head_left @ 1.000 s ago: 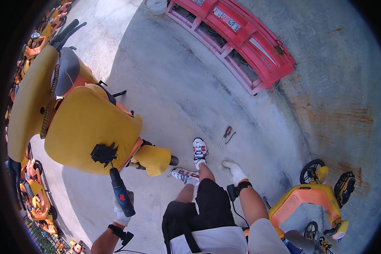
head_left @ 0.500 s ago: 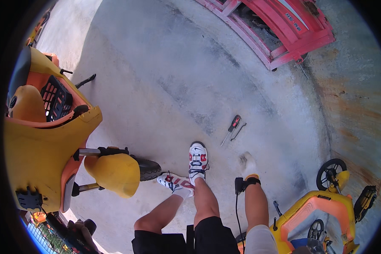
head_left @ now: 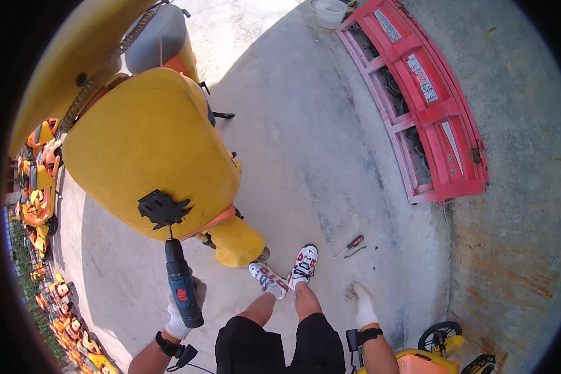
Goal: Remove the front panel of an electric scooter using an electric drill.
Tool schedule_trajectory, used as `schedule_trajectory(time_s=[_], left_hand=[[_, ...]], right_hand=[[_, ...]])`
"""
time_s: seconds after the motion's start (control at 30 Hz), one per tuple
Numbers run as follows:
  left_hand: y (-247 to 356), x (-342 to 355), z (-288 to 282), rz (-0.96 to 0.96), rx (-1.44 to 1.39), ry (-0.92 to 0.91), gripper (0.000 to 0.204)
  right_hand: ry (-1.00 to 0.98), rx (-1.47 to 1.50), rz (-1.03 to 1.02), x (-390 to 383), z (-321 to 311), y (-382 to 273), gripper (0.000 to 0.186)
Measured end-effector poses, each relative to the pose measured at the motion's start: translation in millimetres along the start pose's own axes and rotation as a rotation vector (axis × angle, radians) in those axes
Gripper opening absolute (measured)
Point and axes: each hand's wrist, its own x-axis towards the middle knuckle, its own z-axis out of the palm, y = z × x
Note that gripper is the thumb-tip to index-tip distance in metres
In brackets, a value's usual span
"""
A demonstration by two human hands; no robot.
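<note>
A blue cordless drill [head_left: 182,282] is held upright just below the black mounting bracket [head_left: 161,209], with its bit raised to the bracket's lower edge; whether the bit is seated in a screw cannot be told. The drill is judged to be rigid and moderately heavy, weighted toward the battery at its base, and best taken by the handle, as it is here. The bracket sits on the yellow moulded body [head_left: 149,149] of a ride-on vehicle tipped on its side; that shell is judged stiff, smooth and bulky, awkward to shift by hand.

The left hand [head_left: 182,310], in a white work glove, is clenched around the drill's handle below the bracket. The right hand [head_left: 361,302], also gloved, hangs well to the right of the bracket with its fingers loosely spread; nothing is held or touched by it.

A red-handled screwdriver [head_left: 350,246] lies on the concrete floor [head_left: 305,156] to the right of the bracket, near the person's sneakers [head_left: 287,271]. A long red metal frame [head_left: 421,100] lies farther right of the bracket.
</note>
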Motion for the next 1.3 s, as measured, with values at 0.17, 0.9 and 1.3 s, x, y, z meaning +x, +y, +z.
schedule_trajectory(time_s=[0.17,0.9,1.3], left_hand=[[-16.4,3.2,44.3,-0.153,-0.877,0.099,0.015],[74.7,-21.1,118.2,-0.534,-2.060,0.066,0.033],[108.7,-24.2,50.3,0.030,0.014,0.543,0.030]], right_hand=[[-0.594,-0.322,-0.055,-116.1,194.8,-70.9,0.052],[-0.761,-0.985,0.416,-207.6,466.7,-85.2,0.020],[-0.795,-0.922,0.514,-204.0,458.2,-97.2,0.014]])
